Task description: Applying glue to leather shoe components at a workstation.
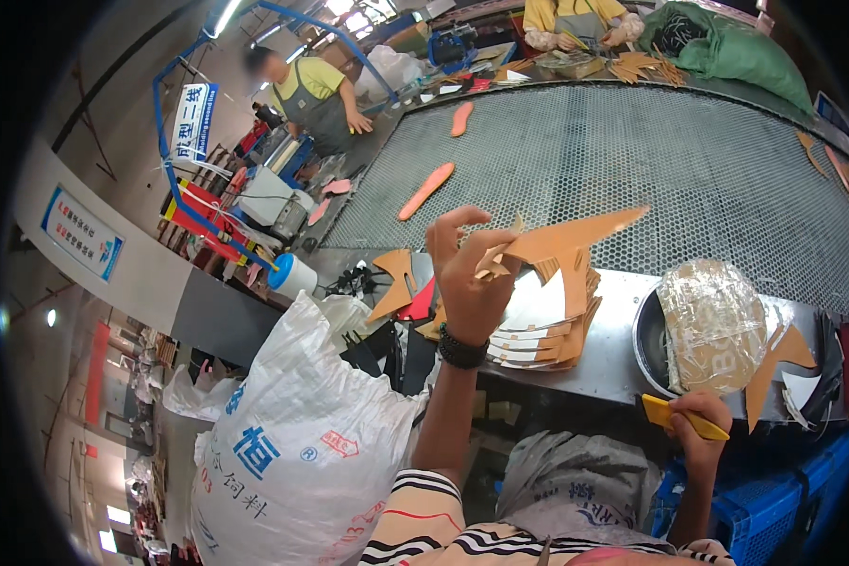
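Observation:
My left hand is raised over the near edge of the work table, its fingers closed on a tan shoe-upper piece. The piece has a long point stretching to the right. Just below it lies a stack of similar tan pieces with white parts on them. Lower right, my right hand grips a yellow flat-handled tool with a dark end; I cannot make out its kind. Beyond that hand is a round metal bowl, partly covered by a plastic-wrapped cardboard sheet.
A mesh conveyor carries pink insoles. A big white sack stands at left, a blue crate at lower right. Another tan piece lies beside the bowl. Two people work across the conveyor, near a green sack.

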A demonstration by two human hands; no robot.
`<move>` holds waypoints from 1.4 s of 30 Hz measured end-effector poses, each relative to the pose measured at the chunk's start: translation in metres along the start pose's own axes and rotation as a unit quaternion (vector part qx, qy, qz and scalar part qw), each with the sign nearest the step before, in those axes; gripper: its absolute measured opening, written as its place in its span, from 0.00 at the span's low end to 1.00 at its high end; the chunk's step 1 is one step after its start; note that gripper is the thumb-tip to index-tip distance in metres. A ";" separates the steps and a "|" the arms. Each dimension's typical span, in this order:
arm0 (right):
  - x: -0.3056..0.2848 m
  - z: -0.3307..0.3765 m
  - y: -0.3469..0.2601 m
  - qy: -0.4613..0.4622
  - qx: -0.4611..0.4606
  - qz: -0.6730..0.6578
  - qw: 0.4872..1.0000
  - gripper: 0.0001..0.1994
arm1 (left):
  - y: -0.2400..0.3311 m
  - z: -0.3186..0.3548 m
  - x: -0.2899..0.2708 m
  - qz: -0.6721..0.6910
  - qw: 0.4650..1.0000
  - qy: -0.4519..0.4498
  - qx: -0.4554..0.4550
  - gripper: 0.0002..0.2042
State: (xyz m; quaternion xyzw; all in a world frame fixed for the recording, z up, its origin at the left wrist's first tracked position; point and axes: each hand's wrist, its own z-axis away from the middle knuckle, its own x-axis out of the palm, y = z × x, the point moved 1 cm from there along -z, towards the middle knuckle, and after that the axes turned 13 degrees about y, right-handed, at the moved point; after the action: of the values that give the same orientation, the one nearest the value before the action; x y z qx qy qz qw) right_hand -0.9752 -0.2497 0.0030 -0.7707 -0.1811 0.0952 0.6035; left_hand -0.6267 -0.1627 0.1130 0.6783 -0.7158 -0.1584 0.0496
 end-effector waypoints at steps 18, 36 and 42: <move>0.017 -0.017 -0.004 0.034 0.007 0.121 0.992 0.07 | -0.427 0.010 -0.010 0.339 0.488 0.290 -0.750 0.07; 0.035 -0.042 -0.018 0.062 -0.055 0.175 0.981 0.06 | -0.478 0.029 0.039 0.134 0.737 -0.044 -0.661 0.13; 0.001 -0.023 -0.004 0.097 -0.040 0.103 0.989 0.06 | -0.325 0.020 0.008 -0.117 0.705 -0.527 -0.461 0.24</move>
State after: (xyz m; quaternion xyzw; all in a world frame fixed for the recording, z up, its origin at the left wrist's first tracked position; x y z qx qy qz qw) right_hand -0.9663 -0.2688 0.0132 -0.8145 -0.0445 0.0742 0.5737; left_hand -0.3221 -0.1766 -0.0023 0.4553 -0.3781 -0.8047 -0.0476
